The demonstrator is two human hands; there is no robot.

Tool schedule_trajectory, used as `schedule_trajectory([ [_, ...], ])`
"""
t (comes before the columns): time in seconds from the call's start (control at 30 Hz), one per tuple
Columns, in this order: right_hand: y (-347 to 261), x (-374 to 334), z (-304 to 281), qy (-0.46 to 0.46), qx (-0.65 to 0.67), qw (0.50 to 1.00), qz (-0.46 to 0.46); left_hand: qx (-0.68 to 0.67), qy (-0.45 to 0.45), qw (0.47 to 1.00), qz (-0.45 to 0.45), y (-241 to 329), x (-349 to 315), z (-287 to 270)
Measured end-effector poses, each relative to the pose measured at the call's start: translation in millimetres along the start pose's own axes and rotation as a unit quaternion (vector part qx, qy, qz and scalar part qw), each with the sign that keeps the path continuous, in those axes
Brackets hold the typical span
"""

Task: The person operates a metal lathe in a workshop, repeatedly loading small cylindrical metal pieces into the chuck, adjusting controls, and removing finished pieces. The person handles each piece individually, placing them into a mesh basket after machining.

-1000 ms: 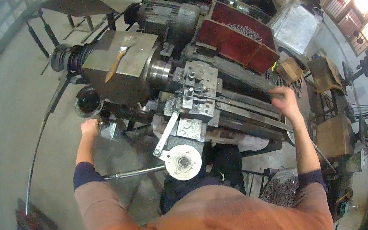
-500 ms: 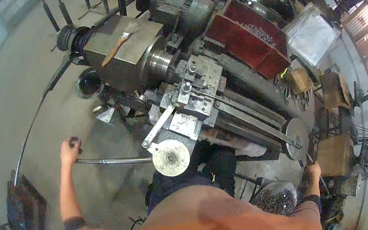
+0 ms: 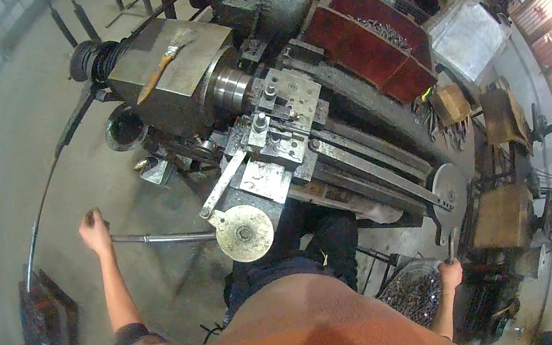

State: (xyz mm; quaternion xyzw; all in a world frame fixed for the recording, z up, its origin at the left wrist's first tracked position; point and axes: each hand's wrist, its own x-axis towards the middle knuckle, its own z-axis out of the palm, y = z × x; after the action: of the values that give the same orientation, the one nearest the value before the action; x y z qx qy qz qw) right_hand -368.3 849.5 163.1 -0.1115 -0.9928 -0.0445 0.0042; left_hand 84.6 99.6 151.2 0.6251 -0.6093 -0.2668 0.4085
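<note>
A metal lathe fills the middle, with a bare cylindrical spindle nose [image 3: 232, 90] and a tool slide [image 3: 283, 127] of bolted steel blocks. My left hand [image 3: 95, 232] is closed at the outer end of a long steel lever [image 3: 169, 237], which runs to a round pale disc [image 3: 245, 233] at the machine's front. The lever's tip is hidden in the fingers. On the right, my right hand [image 3: 450, 275] grips a crank handle [image 3: 451, 245] below a grey handwheel [image 3: 448, 188]. A flat bar [image 3: 380, 178] links the slide area to that wheel.
A wood-handled brush [image 3: 159, 75] lies on the headstock cover [image 3: 187, 44]. Behind the bed stands a dark red box [image 3: 376, 70] of small metal parts; a motor [image 3: 261, 1] sits left of it. A container of small dark parts [image 3: 412, 296] is beside my right forearm.
My right hand has swung left and nearer to me with the crank handle, and the handwheel has turned. My left fingers have closed further at the lever's end. The whole view has shifted slightly.
</note>
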Motion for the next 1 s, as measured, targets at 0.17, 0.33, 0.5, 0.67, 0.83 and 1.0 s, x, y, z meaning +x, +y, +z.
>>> schedule_trajectory([
  [0.17,-1.1,-5.1,9.4,0.035,0.053,0.998,-0.005,0.010,-0.007,1.000,0.026,8.4,7.8,8.4],
  [0.33,3.3,-3.2,16.4,0.065,0.062,0.996,-0.017,-0.081,0.026,0.996,0.014,-17.8,11.3,6.1],
  [0.5,34.9,36.0,29.2,0.133,-0.059,0.989,-0.038,-0.310,0.155,0.926,-0.150,-43.2,-13.0,24.8],
  [0.67,58.7,89.7,31.3,0.072,-0.058,0.991,-0.094,-0.289,0.116,0.921,-0.235,-19.5,22.9,86.7],
  [0.83,56.8,100.9,30.9,0.041,0.011,0.999,-0.027,-0.171,-0.068,0.980,-0.074,23.3,46.6,159.6],
  [1.0,26.6,37.2,20.8,-0.015,0.027,0.999,0.026,-0.253,-0.106,0.960,-0.050,40.8,44.0,184.0],
])
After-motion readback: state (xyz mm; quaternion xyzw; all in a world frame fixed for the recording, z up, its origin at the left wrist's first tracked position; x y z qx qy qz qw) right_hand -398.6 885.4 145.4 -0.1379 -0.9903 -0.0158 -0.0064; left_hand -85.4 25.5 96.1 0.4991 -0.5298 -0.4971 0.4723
